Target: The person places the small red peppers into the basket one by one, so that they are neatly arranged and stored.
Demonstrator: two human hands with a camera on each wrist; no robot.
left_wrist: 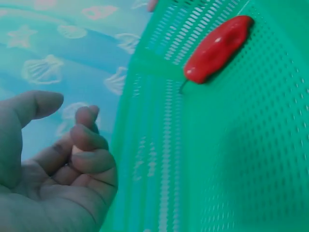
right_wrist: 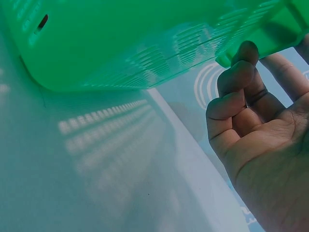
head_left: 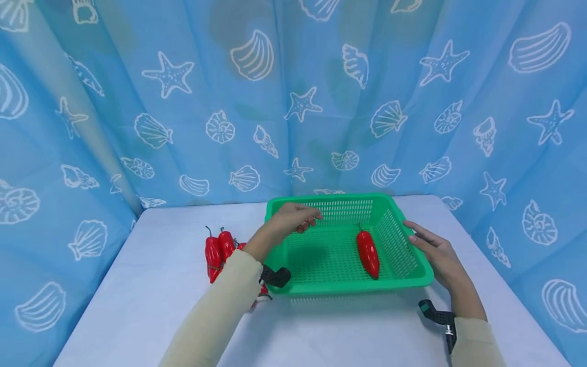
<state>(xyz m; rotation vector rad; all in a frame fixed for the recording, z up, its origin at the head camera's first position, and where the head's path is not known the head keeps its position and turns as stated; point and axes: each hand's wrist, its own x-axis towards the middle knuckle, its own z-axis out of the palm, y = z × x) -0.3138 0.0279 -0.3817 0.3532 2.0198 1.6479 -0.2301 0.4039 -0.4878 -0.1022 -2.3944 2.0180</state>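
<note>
A green plastic basket (head_left: 339, 288) stands on the white table. One red chili pepper (head_left: 368, 254) lies inside it toward the right, its thin stem pointing to the far wall. My left hand (head_left: 293, 218) hangs over the basket's left part, its fingers loosely curled. In the left wrist view its thumb is apart from the fingers, with nothing between. At the basket's right rim, my right hand (head_left: 437, 255) holds the edge, with curled fingers (right_wrist: 231, 104) under the rim in the right wrist view. Several red chili peppers (head_left: 213, 255) lie left of the basket, partly hidden by my left forearm.
Behind the table (head_left: 156, 244) hangs a blue curtain (head_left: 284, 153) printed with white shells and starfish. It also closes off both sides. A black wrist camera (head_left: 275, 277) sits on my left wrist, and another wrist camera (head_left: 435, 313) is on my right.
</note>
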